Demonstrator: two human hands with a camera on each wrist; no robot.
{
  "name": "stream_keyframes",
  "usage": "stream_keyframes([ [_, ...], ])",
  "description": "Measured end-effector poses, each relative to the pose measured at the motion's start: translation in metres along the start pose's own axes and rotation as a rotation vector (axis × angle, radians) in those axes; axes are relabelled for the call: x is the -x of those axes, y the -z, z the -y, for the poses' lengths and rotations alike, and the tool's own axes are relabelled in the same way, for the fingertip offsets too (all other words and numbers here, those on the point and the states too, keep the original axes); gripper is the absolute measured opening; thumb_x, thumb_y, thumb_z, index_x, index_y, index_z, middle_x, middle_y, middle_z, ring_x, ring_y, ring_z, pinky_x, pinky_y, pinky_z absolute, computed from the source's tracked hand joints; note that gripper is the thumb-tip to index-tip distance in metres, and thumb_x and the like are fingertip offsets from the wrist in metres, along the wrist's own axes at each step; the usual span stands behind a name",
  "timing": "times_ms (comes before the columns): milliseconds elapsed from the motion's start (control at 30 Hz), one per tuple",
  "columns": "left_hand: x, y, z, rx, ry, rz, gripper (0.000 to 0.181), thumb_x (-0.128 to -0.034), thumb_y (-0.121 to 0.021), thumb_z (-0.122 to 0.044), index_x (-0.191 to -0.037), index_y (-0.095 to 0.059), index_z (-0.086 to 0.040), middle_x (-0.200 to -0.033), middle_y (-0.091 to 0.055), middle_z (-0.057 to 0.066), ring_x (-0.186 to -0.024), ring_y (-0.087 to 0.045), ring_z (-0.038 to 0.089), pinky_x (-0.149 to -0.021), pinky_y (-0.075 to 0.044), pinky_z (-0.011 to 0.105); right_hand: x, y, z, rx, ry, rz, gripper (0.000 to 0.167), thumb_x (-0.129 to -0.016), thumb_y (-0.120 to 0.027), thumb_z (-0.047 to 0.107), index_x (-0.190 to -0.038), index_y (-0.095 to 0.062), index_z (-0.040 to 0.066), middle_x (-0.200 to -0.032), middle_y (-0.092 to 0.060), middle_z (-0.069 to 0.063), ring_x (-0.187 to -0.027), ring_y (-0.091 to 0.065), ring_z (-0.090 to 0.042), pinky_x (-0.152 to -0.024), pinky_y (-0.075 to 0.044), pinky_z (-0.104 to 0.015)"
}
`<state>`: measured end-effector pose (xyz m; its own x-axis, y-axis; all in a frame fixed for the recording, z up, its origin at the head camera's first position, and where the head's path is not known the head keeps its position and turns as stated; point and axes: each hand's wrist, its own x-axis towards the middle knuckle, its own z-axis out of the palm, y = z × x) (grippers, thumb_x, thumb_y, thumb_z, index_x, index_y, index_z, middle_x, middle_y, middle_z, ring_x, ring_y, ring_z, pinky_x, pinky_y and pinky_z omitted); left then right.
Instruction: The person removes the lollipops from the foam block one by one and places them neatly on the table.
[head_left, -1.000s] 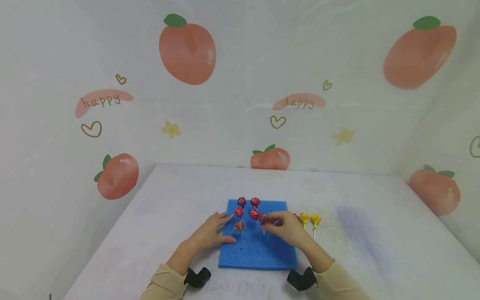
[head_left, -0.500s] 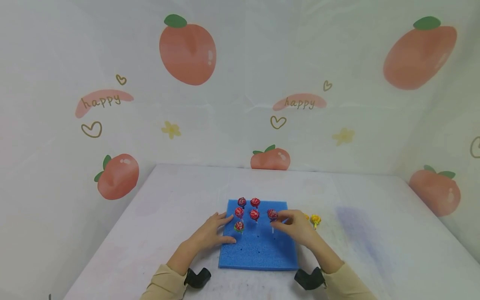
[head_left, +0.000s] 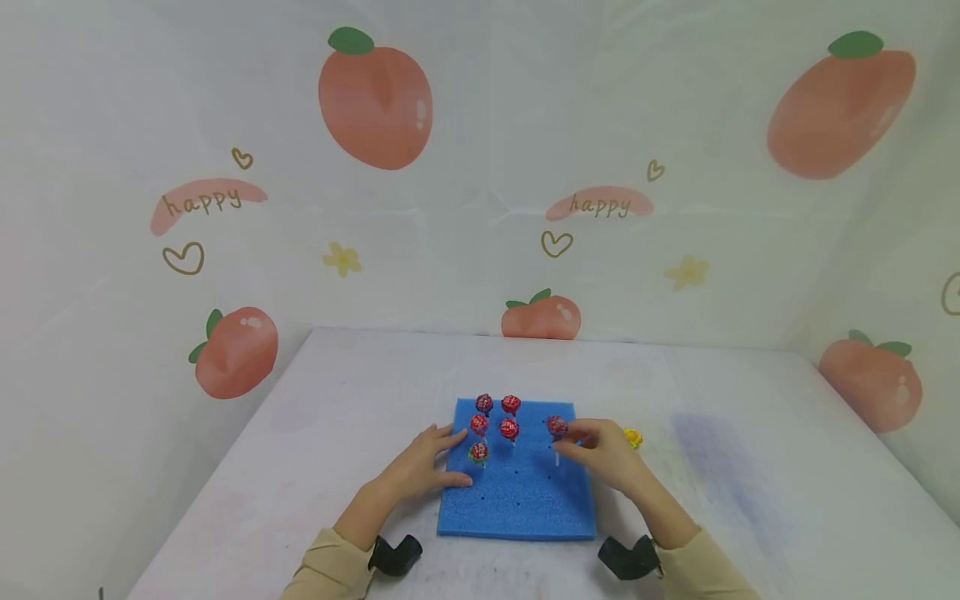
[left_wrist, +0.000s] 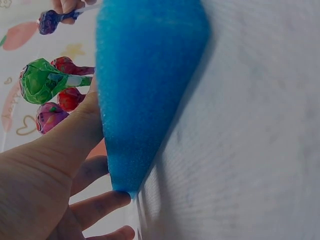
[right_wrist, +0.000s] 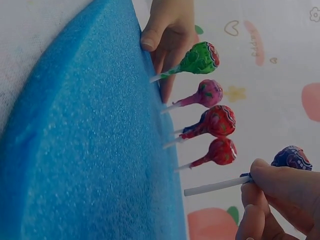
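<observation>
A blue foam board (head_left: 517,521) lies on the table with several lollipops standing upright in it, among them a green-wrapped one (right_wrist: 200,58) and a pink one (right_wrist: 210,93). My right hand (head_left: 606,454) pinches a purple-blue lollipop (head_left: 557,427) just below its wrapped head, over the board's right part. In the right wrist view its white stick (right_wrist: 215,188) points toward the foam, its tip clear of the surface. My left hand (head_left: 420,467) rests at the board's left edge, fingers spread, thumb on top.
A yellow lollipop (head_left: 633,437) lies on the table to the right, partly behind my right hand. Small holes dot the foam's front part. A white wall covering (head_left: 450,250) with fruit prints rises behind the table.
My right hand has moved right across the board with the purple-blue lollipop, now covering most of the lollipops on the table. My left hand has stayed in place.
</observation>
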<state>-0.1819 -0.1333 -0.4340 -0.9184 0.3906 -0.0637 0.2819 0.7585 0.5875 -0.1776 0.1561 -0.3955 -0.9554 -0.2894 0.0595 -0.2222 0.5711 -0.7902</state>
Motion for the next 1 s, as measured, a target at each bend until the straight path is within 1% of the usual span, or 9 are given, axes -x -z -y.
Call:
stream_keyframes([
  [300, -0.001, 0.000, 0.001, 0.014, 0.009, -0.003, 0.074, -0.0770, -0.074, -0.040, -0.139, -0.045, -0.011, -0.147, -0.038, 0.020, -0.139, -0.024, 0.045, -0.108, -0.028, 0.062, 0.003, 0.004, -0.004, 0.014, -0.015, -0.030, 0.016, -0.085, -0.068, 0.019, -0.091, -0.069, 0.004, -0.082, -0.068, -0.005, -0.070, -0.053, -0.011, -0.059, -0.048, -0.018],
  [467, -0.001, 0.000, 0.001, 0.021, 0.007, -0.003, 0.074, -0.0769, -0.074, -0.039, -0.139, -0.045, -0.011, -0.147, -0.038, 0.020, -0.139, -0.024, 0.046, -0.108, -0.027, 0.062, 0.006, 0.007, -0.005, 0.020, -0.022, -0.035, 0.016, -0.084, -0.068, 0.018, -0.092, -0.069, 0.003, -0.083, -0.068, -0.006, -0.070, -0.053, -0.012, -0.057, -0.047, -0.019],
  [633, -0.001, 0.000, 0.001, 0.013, 0.002, -0.003, 0.074, -0.0770, -0.074, -0.040, -0.139, -0.045, -0.010, -0.146, -0.038, 0.020, -0.139, -0.025, 0.046, -0.108, -0.027, 0.062, 0.007, 0.010, -0.009, 0.032, -0.024, -0.059, 0.016, -0.084, -0.069, 0.018, -0.092, -0.070, 0.003, -0.083, -0.069, -0.008, -0.068, -0.053, -0.010, -0.053, -0.046, -0.020],
  [867, -0.001, 0.000, 0.001, 0.010, 0.005, -0.003, 0.074, -0.0772, -0.073, -0.040, -0.139, -0.045, -0.011, -0.146, -0.038, 0.020, -0.139, -0.024, 0.046, -0.108, -0.027, 0.062, 0.009, 0.016, -0.015, 0.029, -0.010, -0.075, 0.019, -0.084, -0.068, 0.020, -0.093, -0.070, 0.002, -0.087, -0.070, -0.009, -0.070, -0.055, -0.009, -0.056, -0.048, -0.020],
  [1000, -0.001, 0.000, 0.000, 0.010, 0.014, -0.001, 0.074, -0.0773, -0.073, -0.040, -0.139, -0.045, -0.011, -0.147, -0.038, 0.020, -0.139, -0.024, 0.045, -0.108, -0.027, 0.062, 0.009, 0.020, -0.019, 0.041, -0.020, -0.087, 0.018, -0.085, -0.067, 0.019, -0.092, -0.070, 0.003, -0.086, -0.070, -0.008, -0.069, -0.055, -0.009, -0.056, -0.047, -0.020],
])
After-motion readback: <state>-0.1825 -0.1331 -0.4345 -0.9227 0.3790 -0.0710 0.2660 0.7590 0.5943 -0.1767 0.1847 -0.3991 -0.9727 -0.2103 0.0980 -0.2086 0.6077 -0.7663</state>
